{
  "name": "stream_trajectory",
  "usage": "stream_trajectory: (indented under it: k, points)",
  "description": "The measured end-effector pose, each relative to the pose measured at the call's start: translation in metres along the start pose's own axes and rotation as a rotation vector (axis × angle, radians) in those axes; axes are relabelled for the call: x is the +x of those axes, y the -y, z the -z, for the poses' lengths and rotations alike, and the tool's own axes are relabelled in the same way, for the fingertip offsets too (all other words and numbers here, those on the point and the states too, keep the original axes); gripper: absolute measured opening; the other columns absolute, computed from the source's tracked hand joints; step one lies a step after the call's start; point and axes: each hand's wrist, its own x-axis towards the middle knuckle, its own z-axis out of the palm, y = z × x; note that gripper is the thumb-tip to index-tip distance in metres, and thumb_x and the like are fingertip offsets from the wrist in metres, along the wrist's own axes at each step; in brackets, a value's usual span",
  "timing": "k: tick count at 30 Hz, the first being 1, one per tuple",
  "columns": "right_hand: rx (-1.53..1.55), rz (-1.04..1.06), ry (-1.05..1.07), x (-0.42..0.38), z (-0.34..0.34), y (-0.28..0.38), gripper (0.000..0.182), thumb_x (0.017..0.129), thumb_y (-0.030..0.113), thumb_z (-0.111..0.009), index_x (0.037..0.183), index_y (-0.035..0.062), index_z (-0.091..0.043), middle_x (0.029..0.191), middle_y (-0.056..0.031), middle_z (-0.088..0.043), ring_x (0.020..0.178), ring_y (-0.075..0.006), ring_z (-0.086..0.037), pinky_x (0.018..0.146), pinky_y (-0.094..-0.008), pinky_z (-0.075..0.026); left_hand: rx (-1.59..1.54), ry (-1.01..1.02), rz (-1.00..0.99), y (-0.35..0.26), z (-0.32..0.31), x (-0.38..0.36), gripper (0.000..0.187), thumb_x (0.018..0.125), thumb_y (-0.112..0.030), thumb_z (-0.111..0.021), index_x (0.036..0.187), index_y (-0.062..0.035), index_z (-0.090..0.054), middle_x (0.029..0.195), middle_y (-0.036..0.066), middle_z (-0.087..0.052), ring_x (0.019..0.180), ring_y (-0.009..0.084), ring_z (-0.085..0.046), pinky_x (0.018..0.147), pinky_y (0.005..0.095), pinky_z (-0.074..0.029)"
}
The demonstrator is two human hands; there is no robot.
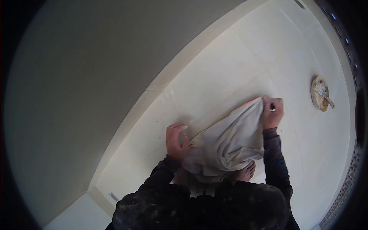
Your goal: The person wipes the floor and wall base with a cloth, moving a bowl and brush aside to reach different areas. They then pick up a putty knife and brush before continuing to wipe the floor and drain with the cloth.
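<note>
A pale, greyish cloth (234, 134) lies bunched and spread over the light tiled floor (214, 82), directly in front of the person, between the two hands. Its far edge runs on a slant from the left hand (176, 142) up to the right hand (273, 115), and a thin orange strip shows along part of that edge, close to the right hand. The middle of the cloth is gathered into curved folds, while its near side sits against a bare foot (246, 173), whose toes show just beside it.

The right hand has its fingers (269, 102) curled closed on the upper right corner of the cloth, with a small dark gap showing within the curl. The left hand is beside the cloth's left end, fingers bent and partly apart from the thumb — whether they grip the fabric there, I cannot tell. A whitish smear marks one of the left fingers.

Well apart from the cloth, beyond the right hand, a round bowl (316, 100) stands on the floor; it holds whitish, crusted matter and a tool whose handle (330, 102) reaches over the rim. On the left a plain grey wall (88, 76) rises from a pale skirting (153, 90). The person's dark trousers (253, 207) — flecked with light specks — fill the bottom of the view.
</note>
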Motion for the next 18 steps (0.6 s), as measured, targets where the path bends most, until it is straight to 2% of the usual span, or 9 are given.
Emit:
stream_trajectory:
  k: [3, 4, 6, 7, 10, 12, 15, 16, 18]
  points:
    - [-0.156, -0.152, -0.002, 0.076, -0.014, -0.059, 0.029, 0.093, 0.028, -0.068, 0.103, 0.0012, -0.071, 0.106, -0.0180, -0.062, 0.092, -0.0282, -0.062, 0.085, -0.0404, -0.050, -0.106, 0.088, 0.048, 0.000, -0.006, -0.013, 0.026, 0.080, 0.001, -0.056, 0.104, -0.0026, -0.063, 0.110, 0.018, -0.063, 0.106, 0.0346, -0.061, 0.093, 0.0419, -0.049]
    - [-0.148, -0.146, 0.009, 0.071, -0.027, -0.053, 0.029, 0.093, 0.028, -0.068, 0.103, 0.0012, -0.071, 0.106, -0.0180, -0.062, 0.092, -0.0282, -0.062, 0.085, -0.0404, -0.050, -0.099, 0.078, 0.056, 0.001, -0.005, -0.012, 0.026, 0.080, 0.001, -0.056, 0.104, -0.0026, -0.063, 0.110, 0.018, -0.063, 0.106, 0.0346, -0.061, 0.093, 0.0419, -0.049]
    - [-0.644, 0.231, 0.089, 0.042, -0.060, -0.019, 0.057, 0.095, 0.041, -0.062, 0.129, -0.0042, -0.057, 0.137, -0.0297, -0.048, 0.125, -0.0411, -0.050, 0.106, -0.0480, -0.039, -0.096, 0.098, -0.048, 0.001, -0.005, -0.007, 0.029, 0.077, 0.005, -0.059, 0.104, -0.0013, -0.064, 0.109, 0.016, -0.063, 0.101, 0.0341, -0.060, 0.087, 0.0406, -0.051]
    - [-0.607, 0.154, 0.266, 0.017, -0.070, 0.017, 0.073, 0.094, 0.043, -0.059, 0.142, -0.0093, -0.040, 0.151, -0.0337, -0.033, 0.141, -0.0483, -0.030, 0.115, -0.0517, -0.028, -0.100, 0.090, -0.047, 0.001, -0.005, -0.003, 0.029, 0.077, 0.005, -0.059, 0.104, -0.0013, -0.064, 0.109, 0.016, -0.063, 0.101, 0.0341, -0.060, 0.087, 0.0406, -0.051]
    - [-0.360, 0.323, 0.494, -0.051, -0.103, 0.097, 0.063, 0.088, 0.020, -0.060, 0.141, -0.0079, -0.041, 0.152, -0.0296, -0.034, 0.143, -0.0440, -0.031, 0.116, -0.0495, -0.029, -0.091, 0.048, 0.024, 0.002, 0.005, -0.003, 0.028, 0.078, 0.005, -0.058, 0.104, -0.0015, -0.064, 0.109, 0.016, -0.063, 0.101, 0.0343, -0.060, 0.088, 0.0411, -0.051]
    - [0.087, 0.540, 0.581, -0.107, -0.135, 0.108, 0.048, 0.086, 0.009, -0.062, 0.132, -0.0041, -0.053, 0.140, -0.0197, -0.052, 0.135, -0.0370, -0.046, 0.111, -0.0462, -0.038, -0.081, -0.001, -0.002, 0.005, 0.011, 0.002, 0.029, 0.078, 0.006, -0.058, 0.105, -0.0014, -0.064, 0.109, 0.017, -0.063, 0.102, 0.0346, -0.061, 0.089, 0.0414, -0.051]
    - [0.290, 0.631, 0.774, -0.121, -0.128, 0.131, 0.034, 0.084, 0.008, -0.065, 0.117, -0.0008, -0.063, 0.130, -0.0168, -0.058, 0.128, -0.0351, -0.052, 0.105, -0.0422, -0.044, -0.049, -0.060, 0.004, 0.016, 0.024, -0.002, 0.029, 0.077, 0.006, -0.057, 0.104, -0.0016, -0.063, 0.108, 0.017, -0.063, 0.102, 0.0350, -0.061, 0.089, 0.0418, -0.051]
    - [0.271, 0.541, 0.666, -0.118, -0.131, 0.128, 0.022, 0.083, 0.008, -0.066, 0.105, 0.0010, -0.066, 0.127, -0.0152, -0.059, 0.127, -0.0333, -0.052, 0.103, -0.0400, -0.046, -0.050, -0.055, 0.008, 0.021, 0.030, -0.004, 0.029, 0.077, 0.006, -0.057, 0.104, -0.0016, -0.063, 0.108, 0.017, -0.063, 0.102, 0.0350, -0.061, 0.089, 0.0418, -0.051]
    - [0.172, 0.488, 0.656, -0.091, -0.140, 0.131, 0.024, 0.084, 0.008, -0.065, 0.107, 0.0003, -0.065, 0.127, -0.0151, -0.059, 0.127, -0.0336, -0.052, 0.103, -0.0399, -0.045, -0.047, -0.124, 0.031, 0.027, 0.038, -0.011, 0.027, 0.080, 0.006, -0.054, 0.104, -0.0022, -0.061, 0.106, 0.017, -0.064, 0.099, 0.0325, -0.063, 0.089, 0.0395, -0.050]
